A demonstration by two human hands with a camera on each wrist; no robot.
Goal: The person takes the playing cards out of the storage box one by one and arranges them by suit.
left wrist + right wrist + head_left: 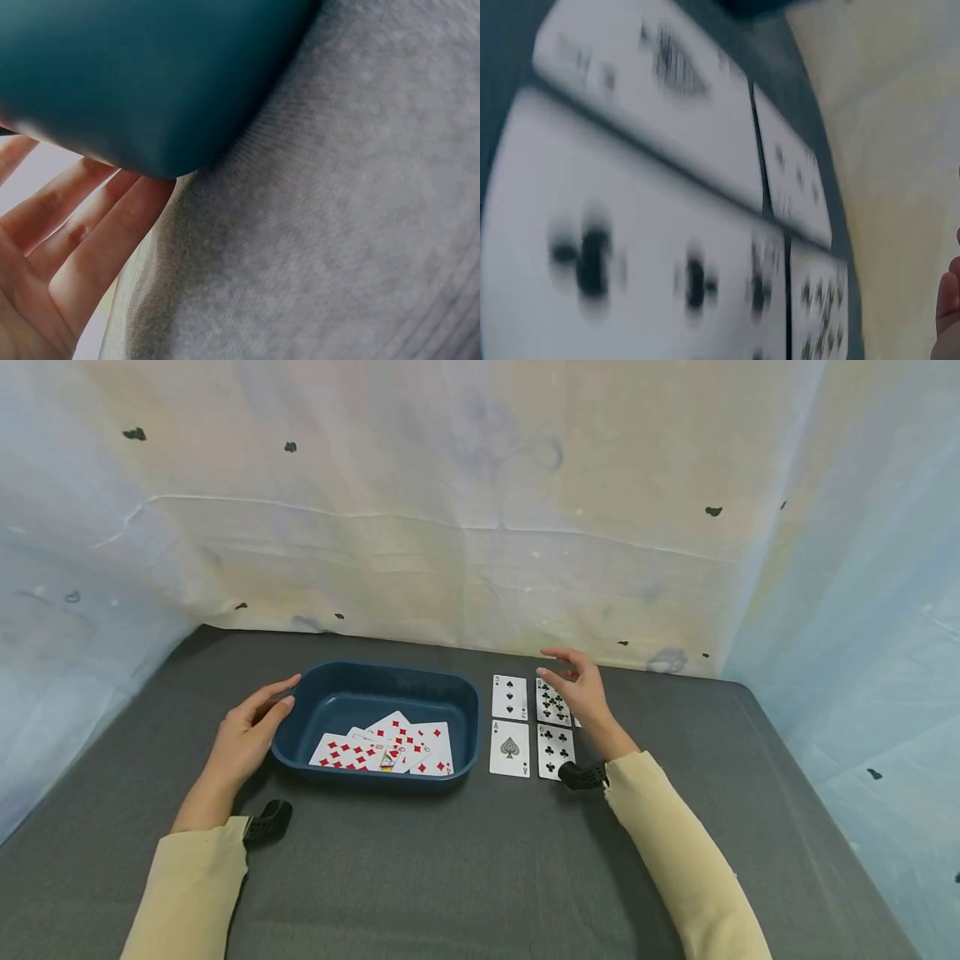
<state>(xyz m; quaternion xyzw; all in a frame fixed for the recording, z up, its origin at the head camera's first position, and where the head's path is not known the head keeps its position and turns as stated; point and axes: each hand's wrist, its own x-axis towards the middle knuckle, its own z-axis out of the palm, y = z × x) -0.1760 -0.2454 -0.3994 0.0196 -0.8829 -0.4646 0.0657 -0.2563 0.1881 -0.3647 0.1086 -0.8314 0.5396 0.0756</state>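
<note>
Left hand (243, 732), fingers nearly straight, touches a blue tub (382, 683) at its 9 o'clock end while the right hand (587, 691), thumb and fingers apart, seemingly empty, hovers over cards (545, 737) at the tub's 3 o'clock, likely light, slick, best pinched by their edges.

worktop (405, 877): dark grey, fabric-like surface | curtain (420, 460): pale, creased, dark-spotted, behind and on both sides

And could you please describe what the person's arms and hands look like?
The left sleeve and right sleeve are plain pale yellow, ending near the wrists. The left hand and right hand wear no gloves. The left wrist device and right wrist device are black, with no cables visible.
</note>
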